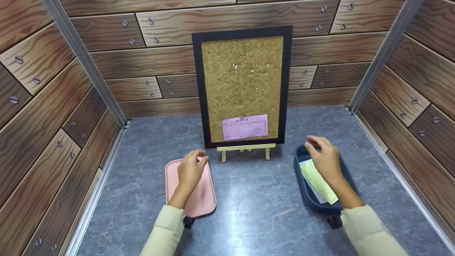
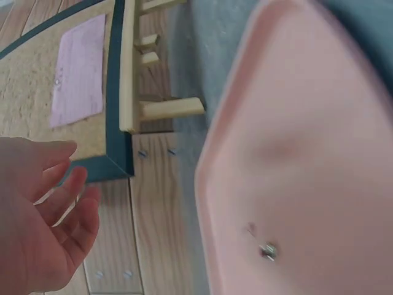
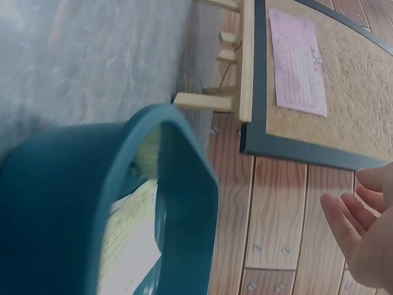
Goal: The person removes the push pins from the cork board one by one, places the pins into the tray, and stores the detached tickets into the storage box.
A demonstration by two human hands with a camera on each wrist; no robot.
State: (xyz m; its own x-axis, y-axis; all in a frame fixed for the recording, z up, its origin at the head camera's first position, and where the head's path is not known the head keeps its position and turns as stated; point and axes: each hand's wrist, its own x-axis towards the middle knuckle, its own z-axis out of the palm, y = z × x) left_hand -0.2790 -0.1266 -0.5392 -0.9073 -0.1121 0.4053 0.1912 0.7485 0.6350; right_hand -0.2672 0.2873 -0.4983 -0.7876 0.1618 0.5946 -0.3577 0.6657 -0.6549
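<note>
My left hand (image 1: 192, 169) hovers over the pink tray (image 1: 206, 202), its fingers loosely bent and apart from the thumb. Nothing shows in its grasp. In the left wrist view a small shiny metal pin (image 2: 268, 251) lies in that tray. Above the dark blue bin (image 1: 302, 188) is my right hand (image 1: 324, 158), relaxed and holding nothing visible. Yellow-green and white paper slips (image 1: 320, 181) lie inside the bin. Between the hands, farther back, a pink paper slip (image 1: 245, 128) hangs low on the cork board (image 1: 245, 81), with a pin at its top edge.
A small light wooden easel (image 1: 246, 147) supports the black-framed board on the grey marbled table (image 1: 245, 206). Wood-patterned panels (image 1: 153, 64) enclose the back and both sides, with metal strips at the corners.
</note>
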